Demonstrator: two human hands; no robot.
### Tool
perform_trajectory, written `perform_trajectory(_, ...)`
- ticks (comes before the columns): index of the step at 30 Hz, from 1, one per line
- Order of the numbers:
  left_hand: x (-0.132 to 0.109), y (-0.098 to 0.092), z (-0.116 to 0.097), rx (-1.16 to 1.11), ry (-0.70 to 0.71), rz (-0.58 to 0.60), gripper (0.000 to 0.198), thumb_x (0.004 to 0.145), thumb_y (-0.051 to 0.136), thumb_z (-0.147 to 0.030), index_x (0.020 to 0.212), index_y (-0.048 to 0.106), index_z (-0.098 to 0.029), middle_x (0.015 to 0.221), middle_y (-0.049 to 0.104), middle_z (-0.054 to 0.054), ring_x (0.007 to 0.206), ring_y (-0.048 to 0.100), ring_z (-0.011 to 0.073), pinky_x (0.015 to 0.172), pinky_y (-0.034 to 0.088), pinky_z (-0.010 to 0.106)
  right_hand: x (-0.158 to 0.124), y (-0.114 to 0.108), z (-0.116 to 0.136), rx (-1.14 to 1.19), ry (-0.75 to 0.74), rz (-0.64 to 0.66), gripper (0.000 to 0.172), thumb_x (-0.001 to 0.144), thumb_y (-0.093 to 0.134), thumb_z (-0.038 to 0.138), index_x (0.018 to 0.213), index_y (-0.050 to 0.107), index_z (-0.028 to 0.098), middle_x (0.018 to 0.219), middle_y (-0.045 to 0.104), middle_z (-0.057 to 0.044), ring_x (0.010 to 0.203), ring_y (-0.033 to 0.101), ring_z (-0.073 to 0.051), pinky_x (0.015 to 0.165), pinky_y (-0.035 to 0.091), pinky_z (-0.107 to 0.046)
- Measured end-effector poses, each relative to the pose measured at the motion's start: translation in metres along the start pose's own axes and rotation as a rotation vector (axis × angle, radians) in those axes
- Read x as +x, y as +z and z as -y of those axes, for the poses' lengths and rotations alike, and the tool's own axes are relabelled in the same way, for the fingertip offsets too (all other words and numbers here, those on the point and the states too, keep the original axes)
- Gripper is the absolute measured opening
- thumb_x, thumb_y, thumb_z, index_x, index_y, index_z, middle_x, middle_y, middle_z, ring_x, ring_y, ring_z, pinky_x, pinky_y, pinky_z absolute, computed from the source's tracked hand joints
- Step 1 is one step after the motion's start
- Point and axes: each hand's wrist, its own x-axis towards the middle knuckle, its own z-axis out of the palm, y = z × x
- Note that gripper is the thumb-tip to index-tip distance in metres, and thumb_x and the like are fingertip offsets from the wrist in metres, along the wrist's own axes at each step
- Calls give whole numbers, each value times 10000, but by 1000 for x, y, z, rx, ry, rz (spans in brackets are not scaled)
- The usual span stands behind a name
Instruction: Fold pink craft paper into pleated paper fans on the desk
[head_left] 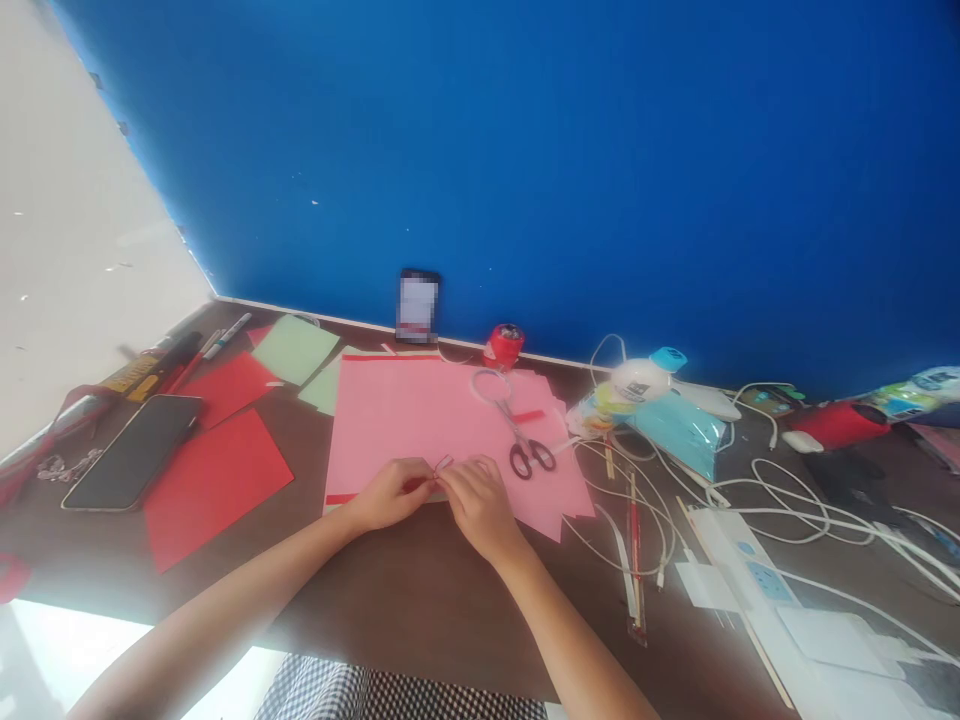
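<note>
My left hand [391,493] and my right hand [478,500] meet over the lower edge of a pink paper sheet [409,415]. Between their pinched fingertips is a small, thin strip [443,463], pale with some red; its material is too small to make out. Red bands run along the sheet's top and bottom edges. To the right of my right hand, scissors [516,428] with dark handles lie on more pink paper [551,505]. A short red strip [528,416] lies beside their blades.
At the left are red paper sheets [225,488], green paper [296,348] and a phone [133,452]. Another phone [418,306] leans on the blue wall. Behind the scissors is a red container [504,346]. A white bottle [626,388], tangled cables and a power strip [750,560] occupy the right.
</note>
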Motion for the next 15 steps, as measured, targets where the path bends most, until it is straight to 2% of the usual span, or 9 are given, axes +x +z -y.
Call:
perform_trajectory(7,0,1,-1,89,30,-2,247,814,381,-219,619,522,-166,616,475,-1,594,431,121,596,374,237,-1,-1,1,-107,-63,58,269,883,314,84,815,555,182,688,586,-23,678,511,-147,846,336,-363)
perform_trajectory(11,0,3,1,84,38,6,220,800,390,-191,626,523,-168,626,483,-5,598,441,118,596,371,230,-1,-1,0,-100,-53,64,273,882,313,85,787,550,184,664,573,-19,662,494,-148,835,339,-360)
perform_trajectory(15,-1,4,0,77,25,-4,195,794,391,-159,657,529,-164,655,505,-5,622,467,115,611,380,225,-1,-2,-2,-45,-54,65,259,878,331,74,855,566,182,710,609,-18,702,512,-144,865,322,-369)
